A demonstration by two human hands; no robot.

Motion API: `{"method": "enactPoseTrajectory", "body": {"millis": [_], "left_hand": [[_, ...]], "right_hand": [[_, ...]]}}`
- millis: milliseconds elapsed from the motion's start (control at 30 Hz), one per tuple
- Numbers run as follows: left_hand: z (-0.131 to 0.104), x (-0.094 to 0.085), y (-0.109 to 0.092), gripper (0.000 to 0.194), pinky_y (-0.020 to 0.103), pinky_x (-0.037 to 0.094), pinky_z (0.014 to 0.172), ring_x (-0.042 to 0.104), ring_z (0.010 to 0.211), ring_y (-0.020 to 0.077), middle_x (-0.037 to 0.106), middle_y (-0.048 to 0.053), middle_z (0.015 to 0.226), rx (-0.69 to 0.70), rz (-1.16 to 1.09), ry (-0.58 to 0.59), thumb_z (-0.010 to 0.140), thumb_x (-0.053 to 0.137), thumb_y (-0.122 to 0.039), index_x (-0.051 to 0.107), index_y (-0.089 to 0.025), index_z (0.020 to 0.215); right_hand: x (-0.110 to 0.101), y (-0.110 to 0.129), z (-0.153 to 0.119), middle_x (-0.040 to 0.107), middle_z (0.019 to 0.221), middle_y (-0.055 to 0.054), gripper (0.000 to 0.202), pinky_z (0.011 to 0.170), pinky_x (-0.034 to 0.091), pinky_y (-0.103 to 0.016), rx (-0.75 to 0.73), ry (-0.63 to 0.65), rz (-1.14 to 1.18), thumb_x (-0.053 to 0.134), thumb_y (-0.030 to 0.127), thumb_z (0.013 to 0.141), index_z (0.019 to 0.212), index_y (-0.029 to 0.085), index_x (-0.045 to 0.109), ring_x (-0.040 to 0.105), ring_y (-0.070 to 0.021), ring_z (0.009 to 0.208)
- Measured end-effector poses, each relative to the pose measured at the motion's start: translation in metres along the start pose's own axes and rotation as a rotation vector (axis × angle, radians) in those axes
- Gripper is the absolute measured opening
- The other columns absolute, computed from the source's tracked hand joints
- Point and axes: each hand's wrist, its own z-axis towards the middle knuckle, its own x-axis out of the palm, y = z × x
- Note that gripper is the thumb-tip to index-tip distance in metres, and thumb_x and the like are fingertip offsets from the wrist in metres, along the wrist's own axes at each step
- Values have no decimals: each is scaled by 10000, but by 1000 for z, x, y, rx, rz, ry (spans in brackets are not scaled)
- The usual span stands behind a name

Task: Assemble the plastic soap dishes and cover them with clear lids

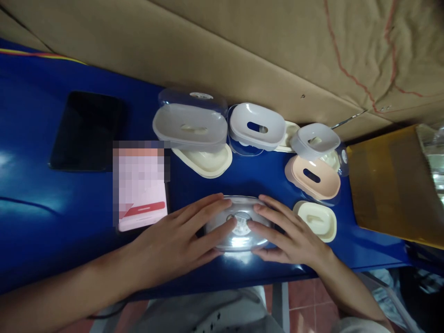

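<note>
Head view: both hands (239,231) lie flat, unclenched, atop the clear lid (239,238) between them.

A clear lid (239,224) is gleaming on the blue table (41,217), with white (256,125), cream (317,220) and pink (313,177) trays and a black tablet (85,131) showing.
</note>
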Motion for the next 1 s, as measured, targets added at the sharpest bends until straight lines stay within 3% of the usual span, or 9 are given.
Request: {"method": "enactPoseTrajectory", "body": {"millis": [233, 367, 500, 600, 700, 800, 900, 1000], "left_hand": [[6, 1, -1, 448, 557, 625, 1097, 540, 1491, 403, 511, 233, 1615, -27, 28, -9, 1044, 632, -229, 595, -143, 1483], [9, -2, -3, 462, 550, 615, 1102, 539, 1499, 413, 480, 246, 1644, -69, 113, -72, 1037, 646, -149, 589, -132, 1495], [10, -6, -6, 270, 478, 628, 1008, 670, 1281, 329, 650, 162, 1410, -24, 128, -183, 1042, 656, -144, 687, -167, 1310], [12, -8, -6, 221, 461, 600, 937, 691, 1140, 302, 701, 137, 1297, 13, 164, -158, 1072, 594, -138, 711, -167, 1258], [13, -8, -7, 287, 465, 568, 938, 687, 1143, 314, 712, 145, 1321, 36, 211, -113, 1101, 534, -156, 706, -158, 1330], [14, -4, -6, 366, 456, 557, 964, 688, 1162, 310, 703, 146, 1393, 28, 241, -81, 1120, 509, -209, 663, -164, 1449], [14, 0, -2, 453, 470, 558, 995, 688, 1197, 327, 661, 163, 1492, 10, 280, -40, 1129, 497, -248, 578, -162, 1566], [15, 2, 0, 486, 504, 558, 1048, 648, 1326, 370, 597, 208, 1568, -5, 280, -24, 1136, 489, -278, 533, -129, 1597]], "right_hand": [[2, -3, 1, 631, 1513, -152, 514, 1247, 530, -514, 107, 11, 142, 746, 408, 1039, 1486, 191, 612, 437, -333, 1607], [-6, -10, -1, 576, 1627, -150, 644, 1294, 449, -575, 179, 43, 68, 722, 517, 1047, 1591, 222, 541, 376, -345, 1646], [-15, -13, -1, 667, 1531, -137, 569, 1251, 469, -551, 208, -57, -46, 703, 544, 1055, 1528, 244, 608, 551, -328, 1522], [-22, -16, -4, 739, 1409, -122, 481, 1190, 500, -520, 223, -121, -128, 666, 545, 1077, 1452, 243, 657, 660, -309, 1383], [-31, -28, -12, 758, 1358, -135, 419, 1119, 509, -521, 427, -161, -300, 685, 479, 1079, 1408, 219, 679, 696, -330, 1295], [-37, -45, -24, 796, 1276, -111, 317, 1030, 518, -485, 587, -124, -451, 687, 375, 1091, 1369, 224, 709, 742, -317, 1176], [-42, -49, -31, 827, 1167, -79, 238, 945, 538, -428, 567, -128, -489, 657, 252, 1102, 1324, 217, 736, 773, -276, 1056], [-51, -24, -30, 824, 1148, -85, 247, 906, 547, -410, 534, -187, -482, 679, 193, 1079, 1320, 203, 730, 771, -266, 1036]]}}
